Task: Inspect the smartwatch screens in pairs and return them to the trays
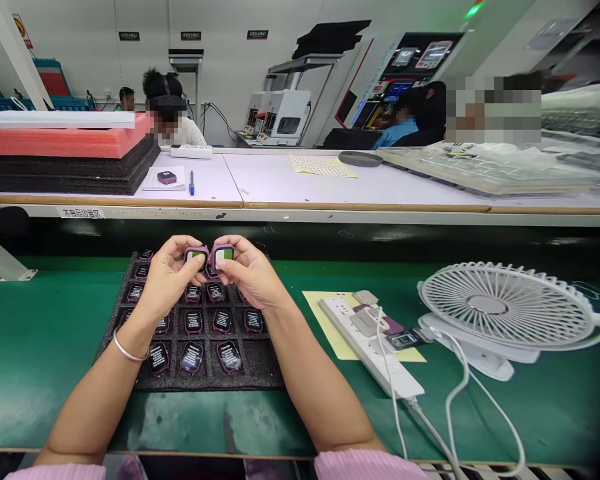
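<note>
Holding in the left hand [170, 277], between thumb and fingers, a small purple rounded-square device [194, 253] with a green-and-white screen; holding in the right hand [250, 275], likewise pinched, a matching purple device [224, 254], just beside the first, left of centre in the frame. Directly below: a black foam tray [257, 360] with square compartments and rows of dark-screened purple devices [193, 322] bearing white text, partly hidden by hands and forearms. On the left wrist, a silvery bangle [130, 348]; along the bottom edge, ribbed pink sleeves [370, 467].

At lower right, a yellow paper sheet [320, 327] under a long white power strip [400, 380]; beyond it, a round white fan [505, 307] and looping white cables [463, 380].

Across the middle of the frame, a long pale shelf [260, 187]. On it, at left, a stack of black and red foam sheets [55, 143], then a blue pen [191, 183]; at right, clear plastic trays [480, 167], blurred toward the edge.

Beneath the tray and fan, a glossy green worktop [40, 333], scuffed in front. Beyond, pale walls [230, 73], white machines [287, 117] at upper centre, a person in a white top [195, 133] at upper left and a person in blue [397, 130] at upper right.
</note>
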